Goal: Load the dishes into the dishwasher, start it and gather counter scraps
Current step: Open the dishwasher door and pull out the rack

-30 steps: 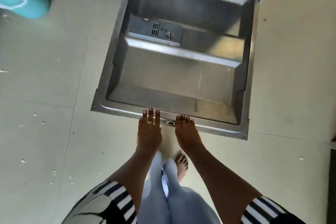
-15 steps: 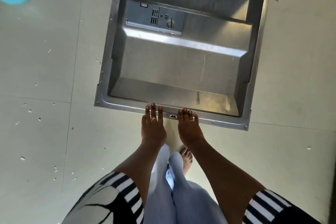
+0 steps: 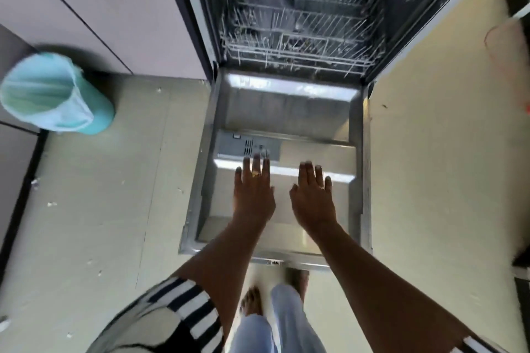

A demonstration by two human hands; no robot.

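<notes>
The dishwasher door (image 3: pixel 286 112) lies dropped flat, its steel inner face up, in front of the person's bare feet (image 3: pixel 252 301). Both hands reach out over it, palms down. The left hand (image 3: pixel 253 195) has its fingers straight and slightly spread, their tips at the lower edge of the grey detergent dispenser (image 3: pixel 241 146) set in the door's left side. A ring (image 3: pixel 255 173) shows on one of its fingers. The right hand (image 3: pixel 312 198) lies just beside it, apart from it, fingers likewise straight and holding nothing. Whether either palm touches the steel or floats just above it cannot be told.

Beyond the door's hinge the tub stands open, with the white wire lower rack (image 3: pixel 298 46) pushed in and another rack above it. Both are blurred, and what they hold cannot be made out.

To the left, a teal bin (image 3: pixel 57 94) with a pale liner stands on the tiled floor (image 3: pixel 114 209) against pale cabinet fronts (image 3: pixel 114 8). Small white scraps (image 3: pixel 51 204) are scattered over the tiles near it. Black-and-white striped sleeves (image 3: pixel 183 315) and pale blue trousers (image 3: pixel 289 324) fill the lower edge.
</notes>
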